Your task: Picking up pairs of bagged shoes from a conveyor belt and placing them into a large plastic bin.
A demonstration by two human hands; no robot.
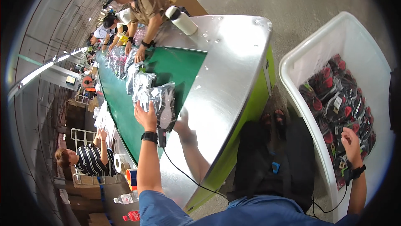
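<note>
My left hand (146,118) is over the green conveyor belt (184,61), its fingers apart and touching the near end of a row of clear plastic bags. The nearest bag (166,107) holds a pale, sole-shaped thing with a dark edge; its exact kind I cannot make out. More shiny bagged pieces (142,81) lie farther up the belt. On the right, my right hand (352,145) hovers over a big white plastic bin (298,61), fingers loosely curled and apart with nothing visible in them. Beneath it are many clear-bagged black and red items (334,100).
The belt has a wide metal edge (225,88) with a white bottle (181,20) on it. Co-workers (144,6) reach over the far side; another person (94,157) stands at left. Tape rolls (120,163) and bottles (125,199) are at lower left. Cables trail from my wrists.
</note>
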